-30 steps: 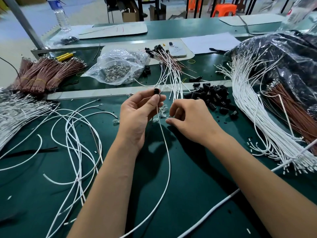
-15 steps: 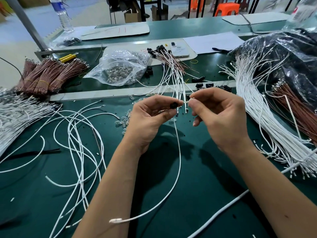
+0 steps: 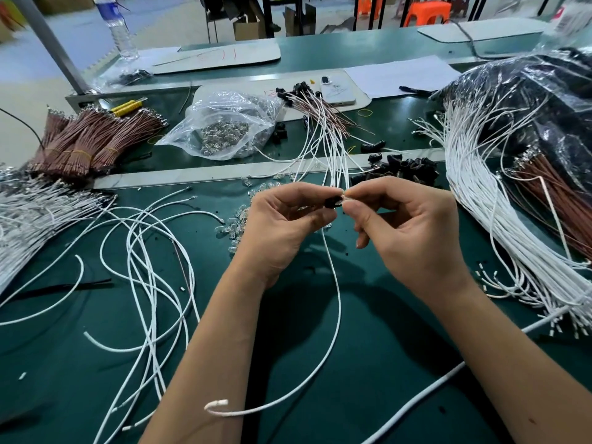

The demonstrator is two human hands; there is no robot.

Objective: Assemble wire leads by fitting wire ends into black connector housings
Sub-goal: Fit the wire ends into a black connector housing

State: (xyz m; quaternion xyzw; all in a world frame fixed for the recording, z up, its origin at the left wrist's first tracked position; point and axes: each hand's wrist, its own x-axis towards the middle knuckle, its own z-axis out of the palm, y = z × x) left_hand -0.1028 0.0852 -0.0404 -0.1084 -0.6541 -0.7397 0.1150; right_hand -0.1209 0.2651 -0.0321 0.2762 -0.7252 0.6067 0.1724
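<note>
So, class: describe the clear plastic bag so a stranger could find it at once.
Start at the green bench and look past the metal rail. The clear plastic bag lies right of the brown wire bundles; it alone holds small silvery parts.

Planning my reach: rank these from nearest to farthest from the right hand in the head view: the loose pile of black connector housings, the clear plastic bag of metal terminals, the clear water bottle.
1. Loose pile of black connector housings: just beyond the right hand.
2. Clear plastic bag of metal terminals: farther back, to the left.
3. Clear water bottle: far back left, at the bench's far edge.
</note>
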